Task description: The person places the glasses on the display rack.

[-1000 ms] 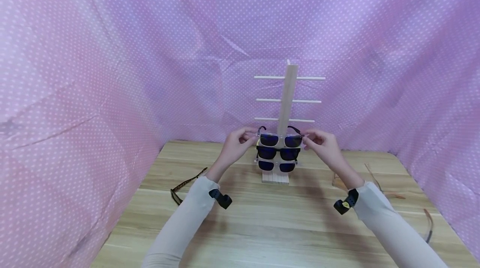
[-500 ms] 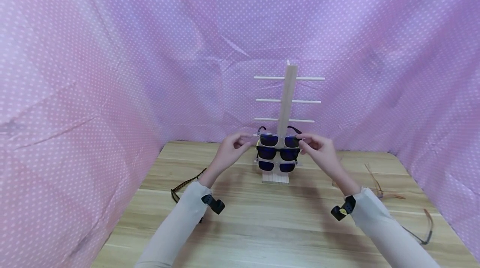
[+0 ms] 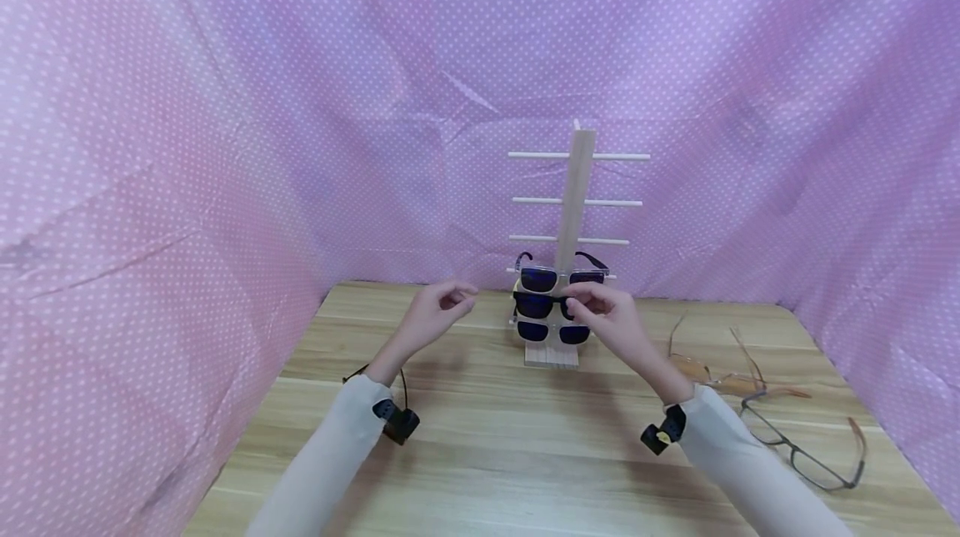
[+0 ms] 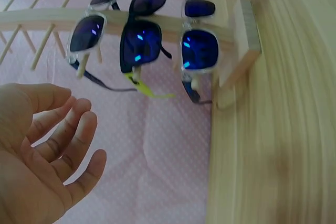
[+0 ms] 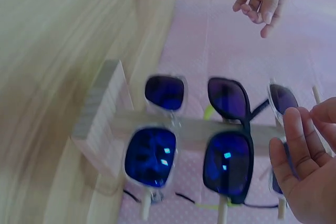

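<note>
A wooden stand [image 3: 576, 187] with crossbars holds three sunglasses: a clear-framed upper pair [image 3: 538, 278], a black-framed middle pair [image 3: 534, 305] and a clear-framed lower pair [image 3: 532, 331]. My left hand [image 3: 433, 318] hangs left of the stand, fingers loosely bent and empty; the left wrist view shows this hand [image 4: 47, 150] apart from the upper pair. My right hand [image 3: 611, 320] is in front of the stand's right side, covering part of the middle pair's right lens. In the right wrist view its fingers [image 5: 302, 140] are loosely bent with nothing held between them.
On the table [image 3: 510, 454], at the right, lie amber-tinted glasses [image 3: 693, 368] and thin grey-framed glasses [image 3: 813, 470]. Dark-framed glasses [image 3: 406, 387] at the left are partly hidden by my left arm. Pink dotted cloth [image 3: 420, 103] surrounds the table.
Both hands have come off the upper sunglasses. My left hand has moved left and down, and my right hand left and down in front of the stand. The sunglasses stay on the stand.
</note>
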A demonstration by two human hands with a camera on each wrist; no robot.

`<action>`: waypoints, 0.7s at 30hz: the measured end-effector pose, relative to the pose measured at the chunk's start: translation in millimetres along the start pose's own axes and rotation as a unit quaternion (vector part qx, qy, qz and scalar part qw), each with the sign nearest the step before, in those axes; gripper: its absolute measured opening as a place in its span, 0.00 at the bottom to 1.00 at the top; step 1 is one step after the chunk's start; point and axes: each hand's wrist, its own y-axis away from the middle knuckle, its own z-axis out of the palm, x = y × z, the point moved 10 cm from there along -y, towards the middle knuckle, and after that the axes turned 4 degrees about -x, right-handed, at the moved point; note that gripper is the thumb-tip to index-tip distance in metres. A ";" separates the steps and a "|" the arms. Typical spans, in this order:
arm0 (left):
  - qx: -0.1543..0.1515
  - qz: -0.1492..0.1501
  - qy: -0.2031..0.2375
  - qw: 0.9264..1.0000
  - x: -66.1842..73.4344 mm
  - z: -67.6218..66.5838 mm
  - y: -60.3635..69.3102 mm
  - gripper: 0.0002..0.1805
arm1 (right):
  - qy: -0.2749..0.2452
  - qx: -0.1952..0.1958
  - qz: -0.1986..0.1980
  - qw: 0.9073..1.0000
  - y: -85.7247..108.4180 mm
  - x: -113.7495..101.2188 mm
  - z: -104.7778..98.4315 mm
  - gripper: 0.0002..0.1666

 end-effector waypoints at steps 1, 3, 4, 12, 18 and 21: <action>-0.003 -0.002 -0.002 1.000 -3.1 -1.5 1.9 0.09 | -0.003 -0.005 0.001 1.000 0.3 0.2 4.8 0.11; -0.011 -0.003 -0.003 1.000 -8.2 -4.6 5.8 0.10 | -0.014 -0.017 0.007 1.000 1.4 1.4 15.3 0.11; -0.016 -0.005 -0.002 1.000 -10.8 -6.0 7.8 0.10 | -0.017 -0.022 0.011 1.000 1.9 2.5 20.7 0.11; -0.039 -0.026 -0.002 0.999 -36.0 -21.1 23.6 0.11 | -0.003 -0.058 0.016 0.998 3.0 1.0 64.7 0.11; -0.047 -0.045 -0.017 0.998 -53.4 -34.7 38.4 0.10 | -0.008 -0.083 0.034 0.996 3.6 -8.6 91.5 0.11; -0.055 -0.052 -0.031 0.997 -63.5 -42.1 46.3 0.11 | -0.009 -0.092 0.031 0.995 4.3 -2.4 104.4 0.10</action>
